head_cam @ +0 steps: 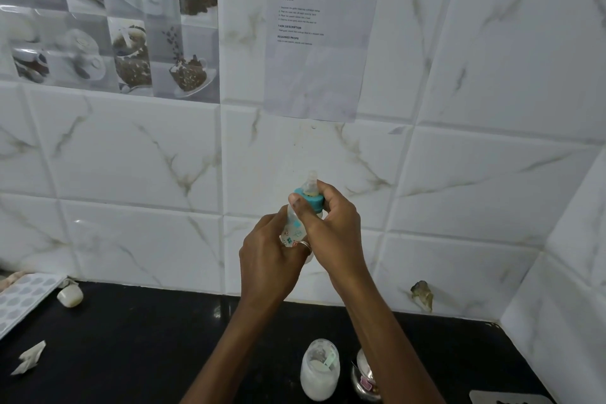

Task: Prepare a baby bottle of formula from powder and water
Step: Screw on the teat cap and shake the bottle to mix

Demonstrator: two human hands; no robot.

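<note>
At the centre of the frame, the left hand (pixel 267 257) is gripping the body of the baby bottle (pixel 295 228), held up before the tiled wall (pixel 459 174). The right hand (pixel 331 226) is clasping its teal collar (pixel 313 202) below the nipple (pixel 311 183). Lower down, a powder jar (pixel 319 371) is standing on the black desk (pixel 131 354).

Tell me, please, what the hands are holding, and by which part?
The baby bottle: left hand wraps its lower body, right hand grips the teal collar.
</note>
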